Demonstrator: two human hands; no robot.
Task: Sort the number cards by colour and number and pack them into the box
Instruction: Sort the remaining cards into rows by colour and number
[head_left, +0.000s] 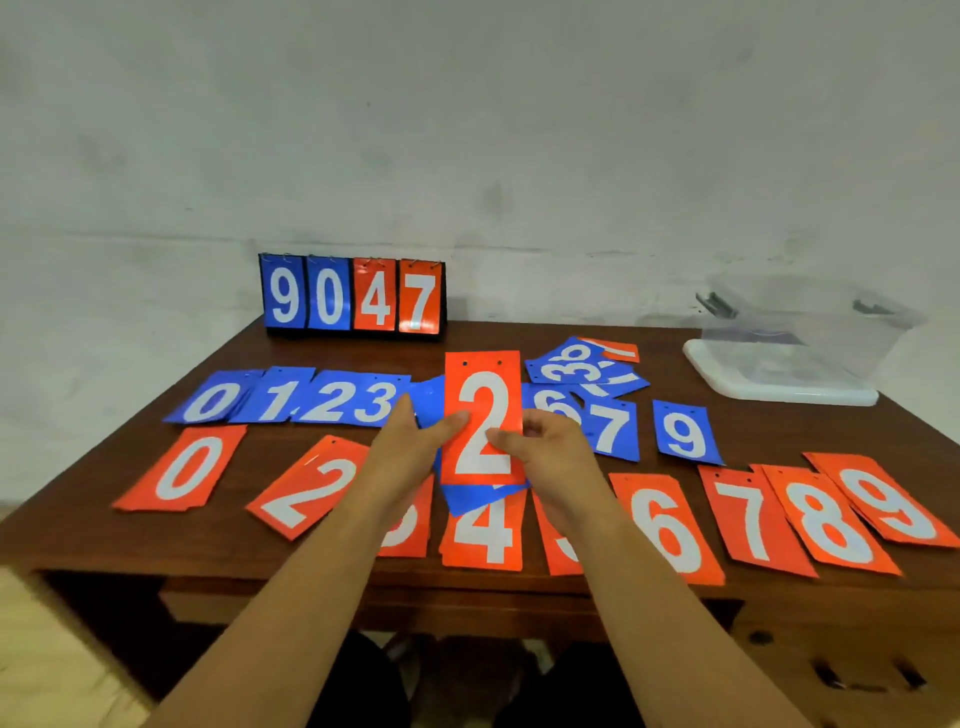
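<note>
**A:** An orange 2 card is held upright above the middle of the table — its left edge is gripped by the left hand, thumb laid across the face, fingers hidden behind.

**B:** And the right edge is taken by the right hand, thumb on the white digit, fingers curled in. A blue card can be seen tucked behind, poking out below. How many are stacked there cannot be told.

**A:** On the tabletop a blue row is laid out: 0, 1, 2 and 3 to the left of the hands, then 6, 7 and 9 to the right. The stretch between is covered by the held card.

**B:** Nearer the front edge an orange row is spread — 0, 2, a card mostly masked by the left forearm, 4, one masked by the right forearm, then 6, 7, 8 and 9, the last three overlapping.

**A:** A loose pile of mostly blue cards is heaped just behind the blue 7.

**B:** The box, clear plastic, is parked at the far right corner on a white tray, well apart from both hands.

**A:** At the back edge a scoreboard is stood by the wall, showing blue 9 and 0, orange 4 and 7.
</note>
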